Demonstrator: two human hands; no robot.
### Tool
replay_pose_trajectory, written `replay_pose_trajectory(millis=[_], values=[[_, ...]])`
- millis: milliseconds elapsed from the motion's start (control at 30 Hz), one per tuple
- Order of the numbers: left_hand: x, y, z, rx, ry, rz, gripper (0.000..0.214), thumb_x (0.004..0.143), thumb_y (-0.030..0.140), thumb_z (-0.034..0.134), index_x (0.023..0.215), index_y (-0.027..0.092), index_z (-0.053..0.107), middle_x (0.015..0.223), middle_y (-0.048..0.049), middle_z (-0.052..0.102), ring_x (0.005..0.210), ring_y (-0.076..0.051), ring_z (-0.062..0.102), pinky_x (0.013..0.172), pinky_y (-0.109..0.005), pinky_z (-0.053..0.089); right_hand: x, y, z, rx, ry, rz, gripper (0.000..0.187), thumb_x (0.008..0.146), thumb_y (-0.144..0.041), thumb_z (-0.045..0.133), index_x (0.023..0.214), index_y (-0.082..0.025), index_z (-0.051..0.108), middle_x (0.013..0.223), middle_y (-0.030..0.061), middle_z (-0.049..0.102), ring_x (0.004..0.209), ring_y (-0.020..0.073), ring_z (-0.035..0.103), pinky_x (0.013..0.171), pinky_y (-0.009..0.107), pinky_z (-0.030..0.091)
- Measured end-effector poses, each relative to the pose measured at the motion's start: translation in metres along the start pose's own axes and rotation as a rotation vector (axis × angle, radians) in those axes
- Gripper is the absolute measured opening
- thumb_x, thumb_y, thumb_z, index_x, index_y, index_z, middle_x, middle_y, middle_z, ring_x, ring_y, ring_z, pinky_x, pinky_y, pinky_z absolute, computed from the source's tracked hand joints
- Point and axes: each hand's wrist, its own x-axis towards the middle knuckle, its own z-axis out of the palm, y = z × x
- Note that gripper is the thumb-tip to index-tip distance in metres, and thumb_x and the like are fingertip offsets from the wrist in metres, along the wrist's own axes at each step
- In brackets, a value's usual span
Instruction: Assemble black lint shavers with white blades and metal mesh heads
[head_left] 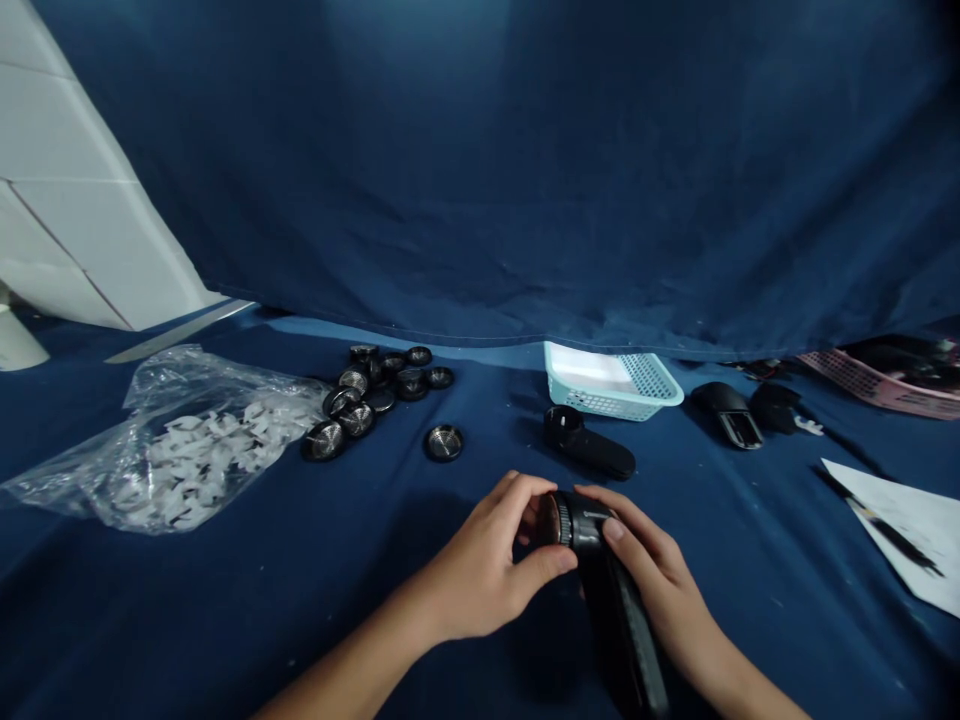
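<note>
I have the left hand (pixel 491 565) with its fingers curled, part-closed, around the ribbed end of a black tool (pixel 616 610); the right hand (pixel 652 570) clasps its body, presumably for steadiness, over the tabletop (pixel 300 620). Black caps (pixel 381 400) lie well apart, likely for elbow room.

One black device (pixel 616 615); one blue basket (pixel 600 402); one pink basket (pixel 877 388); one clear bag (pixel 67 490); roughly twelve round caps (pixel 444 443), some overlapping.

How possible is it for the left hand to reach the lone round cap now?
Probably yes: only blue cloth shows between the left hand and the lone round cap. But it holds the black device at one end, so it likely must let go first.
</note>
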Motion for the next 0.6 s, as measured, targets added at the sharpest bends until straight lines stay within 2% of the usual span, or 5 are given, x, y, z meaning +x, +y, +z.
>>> replay_pose_trajectory(millis=[100, 233, 300, 467, 600], values=[[0.0, 0.0, 0.0, 0.042, -0.019, 0.018, 0.038, 0.091, 0.03, 0.06, 0.125, 0.02, 0.047, 0.111, -0.0074, 0.054, 0.098, -0.018, 0.056, 0.09, -0.033, 0.047, 0.001, -0.004, -0.001, 0.026, -0.04, 0.037, 0.042, 0.09, -0.052, 0.054, 0.122, -0.028, 0.064, 0.119, 0.008, 0.069, 0.091, 0.0274, 0.07, 0.064, 0.036, 0.06], [0.0, -0.002, 0.0, 0.091, -0.047, 0.036, 0.038, 0.092, 0.029, 0.058, 0.125, 0.019, 0.044, 0.111, -0.0075, 0.053, 0.098, -0.019, 0.055, 0.091, -0.035, 0.047, 0.003, -0.006, -0.003, -0.007, -0.017, -0.016, 0.039, 0.089, -0.052, 0.057, 0.119, -0.028, 0.067, 0.119, 0.0061, 0.07, 0.11, 0.029, 0.063, 0.09, 0.042, 0.055], [0.0, -0.003, 0.001, 0.118, -0.033, 0.046, 0.04, 0.091, 0.029, 0.059, 0.126, 0.019, 0.044, 0.112, -0.0077, 0.054, 0.1, -0.02, 0.055, 0.091, -0.037, 0.046, 0.003, -0.009, -0.004, -0.011, -0.017, 0.009, 0.039, 0.089, -0.051, 0.057, 0.119, -0.028, 0.067, 0.12, 0.0055, 0.069, 0.111, 0.0276, 0.062, 0.095, 0.041, 0.051], [0.002, -0.005, 0.001, 0.102, -0.007, 0.032, 0.038, 0.091, 0.034, 0.06, 0.124, 0.021, 0.046, 0.111, -0.0067, 0.059, 0.099, -0.02, 0.057, 0.087, -0.036, 0.047, -0.001, -0.015, 0.0, 0.158, -0.022, 0.247, 0.052, 0.089, -0.057, 0.055, 0.132, -0.028, 0.057, 0.11, 0.0059, 0.072, 0.068, 0.0181, 0.067, 0.066, 0.033, 0.054], [0.006, -0.012, 0.001, 0.039, 0.048, -0.052, 0.033, 0.095, 0.037, 0.054, 0.123, 0.022, 0.047, 0.111, -0.0061, 0.061, 0.096, -0.02, 0.059, 0.082, -0.035, 0.049, -0.002, -0.014, 0.007, 0.431, -0.066, 0.351, 0.055, 0.092, -0.057, 0.05, 0.138, -0.026, 0.049, 0.087, 0.0037, 0.075, 0.063, 0.0172, 0.066, 0.063, 0.029, 0.051]])
